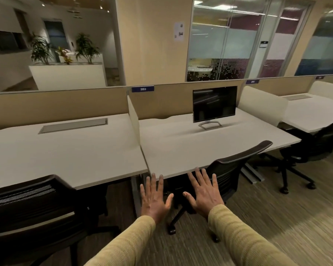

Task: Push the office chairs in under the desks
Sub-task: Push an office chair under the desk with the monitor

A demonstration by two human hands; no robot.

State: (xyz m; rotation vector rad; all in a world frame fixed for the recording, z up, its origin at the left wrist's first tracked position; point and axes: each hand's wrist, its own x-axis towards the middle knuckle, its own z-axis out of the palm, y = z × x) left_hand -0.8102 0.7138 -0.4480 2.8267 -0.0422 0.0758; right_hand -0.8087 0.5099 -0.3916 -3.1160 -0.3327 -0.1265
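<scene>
A black office chair stands at the middle desk, its backrest against the desk's front edge and its seat tucked beneath. My left hand and my right hand hover open, fingers spread, just in front of that chair's left side, touching nothing. A second black chair sits at the left desk, its back near the desk edge. A third black chair stands at the right desk, partly under it.
A monitor stands on the middle desk. Low beige partitions run behind and between the desks. Striped carpet spreads to my right. A white planter and glass-walled rooms lie beyond.
</scene>
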